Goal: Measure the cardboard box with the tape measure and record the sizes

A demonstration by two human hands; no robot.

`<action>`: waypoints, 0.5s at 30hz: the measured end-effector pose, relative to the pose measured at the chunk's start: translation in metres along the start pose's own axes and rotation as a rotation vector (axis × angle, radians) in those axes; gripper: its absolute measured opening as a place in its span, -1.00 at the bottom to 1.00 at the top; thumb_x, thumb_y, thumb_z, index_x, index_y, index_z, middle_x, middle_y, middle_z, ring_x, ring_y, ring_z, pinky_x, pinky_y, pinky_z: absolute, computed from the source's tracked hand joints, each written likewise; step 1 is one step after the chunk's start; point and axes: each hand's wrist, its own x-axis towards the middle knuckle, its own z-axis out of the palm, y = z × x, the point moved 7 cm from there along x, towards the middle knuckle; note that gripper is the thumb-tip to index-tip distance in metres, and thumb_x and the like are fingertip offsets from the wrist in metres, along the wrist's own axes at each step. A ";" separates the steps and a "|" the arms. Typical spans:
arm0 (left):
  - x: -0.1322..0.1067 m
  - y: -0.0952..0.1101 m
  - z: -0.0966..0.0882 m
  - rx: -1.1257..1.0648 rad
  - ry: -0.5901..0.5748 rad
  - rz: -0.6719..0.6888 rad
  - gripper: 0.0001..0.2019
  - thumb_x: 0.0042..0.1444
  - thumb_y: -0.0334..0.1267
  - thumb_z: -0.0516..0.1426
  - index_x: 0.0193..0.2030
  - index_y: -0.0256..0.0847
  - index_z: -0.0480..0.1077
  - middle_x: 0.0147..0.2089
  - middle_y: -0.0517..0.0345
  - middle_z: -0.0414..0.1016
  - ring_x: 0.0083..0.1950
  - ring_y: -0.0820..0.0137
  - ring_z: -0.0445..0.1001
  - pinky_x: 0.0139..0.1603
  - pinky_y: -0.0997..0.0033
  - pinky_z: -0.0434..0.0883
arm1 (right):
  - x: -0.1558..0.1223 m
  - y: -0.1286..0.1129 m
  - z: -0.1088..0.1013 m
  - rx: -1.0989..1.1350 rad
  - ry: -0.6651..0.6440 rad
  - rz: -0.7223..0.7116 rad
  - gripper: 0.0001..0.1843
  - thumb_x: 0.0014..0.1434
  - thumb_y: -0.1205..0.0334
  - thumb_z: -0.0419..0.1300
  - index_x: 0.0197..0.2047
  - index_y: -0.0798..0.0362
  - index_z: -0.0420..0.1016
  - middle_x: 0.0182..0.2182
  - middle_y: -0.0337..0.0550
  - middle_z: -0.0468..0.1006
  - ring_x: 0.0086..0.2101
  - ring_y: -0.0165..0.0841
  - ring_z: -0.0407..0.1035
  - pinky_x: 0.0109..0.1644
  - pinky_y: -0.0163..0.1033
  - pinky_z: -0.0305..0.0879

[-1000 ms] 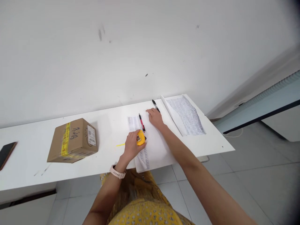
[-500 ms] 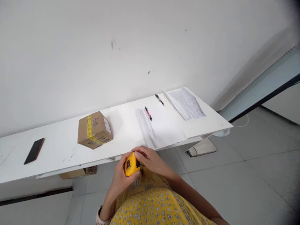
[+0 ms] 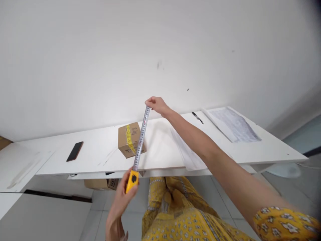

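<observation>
My left hand (image 3: 122, 197) grips a yellow tape measure case (image 3: 132, 180) below the front edge of the white table (image 3: 95, 157). Its blade (image 3: 141, 137) runs up and away from the case. My right hand (image 3: 155, 104) pinches the blade's far end, held in the air above the table's back. A brown cardboard box (image 3: 130, 139) with yellow tape sits on the table behind the stretched blade.
A dark phone (image 3: 75, 151) lies on the table at the left. Printed sheets (image 3: 234, 124) and a black pen (image 3: 197, 117) lie at the right, more paper (image 3: 187, 154) under my right arm. Another cardboard box (image 3: 100, 183) sits under the table. A white wall stands behind.
The tape measure was picked up from the table and drawn toward my body. My right hand has since pulled the blade out and up over the box. The view shifted right.
</observation>
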 end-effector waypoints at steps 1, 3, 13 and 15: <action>-0.005 -0.006 0.010 -0.092 -0.072 -0.027 -0.24 -0.04 0.02 0.35 0.28 -0.12 0.25 -0.02 -0.06 0.52 -0.17 0.17 0.54 -0.18 0.22 0.47 | 0.013 0.004 0.015 -0.033 -0.037 0.000 -0.79 0.03 0.13 0.29 -0.39 0.12 0.47 -0.45 -0.21 0.47 -0.39 -0.44 0.24 -0.29 -0.31 0.18; -0.013 -0.013 0.034 -0.315 -0.155 -0.068 -0.24 -0.07 0.05 0.36 0.27 -0.06 0.26 0.00 -0.06 0.50 -0.24 0.18 0.56 -0.25 0.22 0.48 | 0.027 0.019 0.052 -0.110 -0.137 0.040 -0.79 0.03 0.11 0.27 -0.42 0.11 0.48 -0.47 -0.22 0.47 -0.38 -0.41 0.25 -0.28 -0.29 0.17; -0.014 0.008 0.038 -0.647 -0.043 -0.122 -0.43 0.05 0.10 0.26 0.16 -0.09 0.38 0.12 -0.16 0.45 -0.38 0.17 0.59 -0.40 0.17 0.53 | 0.020 0.109 0.149 -0.188 -0.334 0.218 -0.69 0.00 0.02 0.23 -0.57 0.06 0.33 -0.63 -0.32 0.28 -0.51 -0.43 0.17 -0.43 -0.29 0.07; -0.015 0.003 0.035 -0.665 -0.041 -0.149 -0.31 0.00 0.11 0.29 0.26 -0.03 0.31 0.14 -0.16 0.44 -0.37 0.14 0.60 -0.41 0.16 0.54 | 0.012 0.117 0.153 -0.169 -0.375 0.233 -0.65 0.00 -0.03 0.23 -0.58 0.06 0.32 -0.62 -0.31 0.31 -0.52 -0.42 0.20 -0.43 -0.29 0.10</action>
